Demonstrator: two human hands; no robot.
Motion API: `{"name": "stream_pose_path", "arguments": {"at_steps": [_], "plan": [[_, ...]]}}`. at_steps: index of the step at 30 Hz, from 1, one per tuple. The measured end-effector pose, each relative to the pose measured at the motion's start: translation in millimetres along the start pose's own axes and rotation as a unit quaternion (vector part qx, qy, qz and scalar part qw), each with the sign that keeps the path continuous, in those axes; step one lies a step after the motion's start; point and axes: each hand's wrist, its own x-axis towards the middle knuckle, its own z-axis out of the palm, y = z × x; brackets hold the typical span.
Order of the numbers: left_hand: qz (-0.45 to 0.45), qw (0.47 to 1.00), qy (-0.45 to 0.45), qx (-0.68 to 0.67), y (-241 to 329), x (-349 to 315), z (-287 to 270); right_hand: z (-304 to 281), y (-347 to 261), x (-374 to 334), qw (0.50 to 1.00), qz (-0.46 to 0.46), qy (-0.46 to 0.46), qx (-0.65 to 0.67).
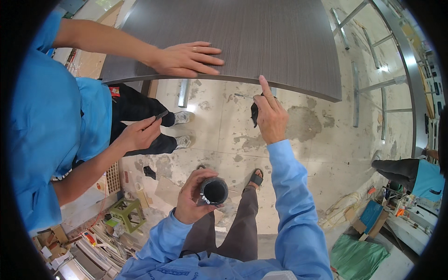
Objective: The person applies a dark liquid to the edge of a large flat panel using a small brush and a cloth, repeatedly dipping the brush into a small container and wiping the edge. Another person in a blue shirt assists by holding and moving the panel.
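Note:
My left hand [190,198] is wrapped round a dark, round, open-topped cup [215,190] with white smears along its rim. The inside of the cup looks black, and I cannot make out what is in it. My right hand [270,114] is closed on a thin tool with a black handle [254,114], its narrow shaft pointing left. The right index finger stretches forward to the near edge of a dark grey wood-grain board [280,42]. That fingertip seems to touch the edge. Most of the tool's grip is hidden by my fingers.
A co-worker at the left rests one hand [189,59] flat on the board and holds a small dark strip [161,115] in the other. Metal frames [382,84] stand at the right. A green stool [128,214] and scraps lie lower left; another person [420,177] is far right.

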Motion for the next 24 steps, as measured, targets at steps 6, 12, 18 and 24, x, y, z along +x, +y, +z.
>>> {"name": "stream_pose_path", "arguments": {"at_steps": [6,12,18,24], "plan": [[-0.018,1.000,0.013,-0.005,3.6,5.9,1.9,-11.4,11.1,-9.5,0.996,-0.017,-0.073,-0.044],[-0.016,1.000,0.002,-0.008,4.9,10.9,2.2,-20.7,10.3,-55.2,0.991,0.063,-0.074,0.089],[0.008,1.000,0.008,0.008,3.5,17.8,2.0,-53.5,14.4,-160.2,0.944,0.290,-0.001,0.159],[0.015,0.999,-0.039,0.011,4.9,27.0,21.3,-102.0,25.2,-284.5,0.793,0.556,0.098,0.229]]}}
